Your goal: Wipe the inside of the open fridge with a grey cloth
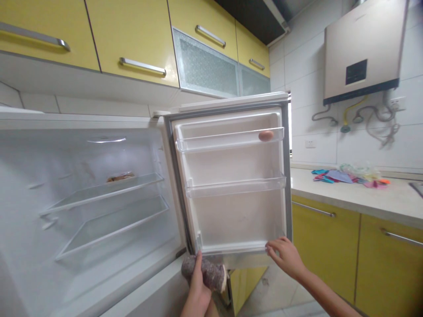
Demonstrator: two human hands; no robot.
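An open white fridge door point(231, 211) stands in front of me with two clear door racks. A single egg point(266, 135) lies at the right end of the upper rack point(228, 141). My left hand point(197, 288) grips a grey-brown cloth point(211, 273) just below the door's bottom left corner. My right hand point(287, 256) has its fingertips on the door's lower right edge. The fridge interior point(99, 189) at left holds glass shelves, with a flat brownish item point(120, 177) on the top one.
Yellow wall cabinets point(132, 39) run overhead. To the right is a pale countertop point(363, 196) with colourful bags or cloths point(346, 176) on it, above yellow base cabinets point(330, 251). A water heater point(363, 48) hangs on the tiled wall.
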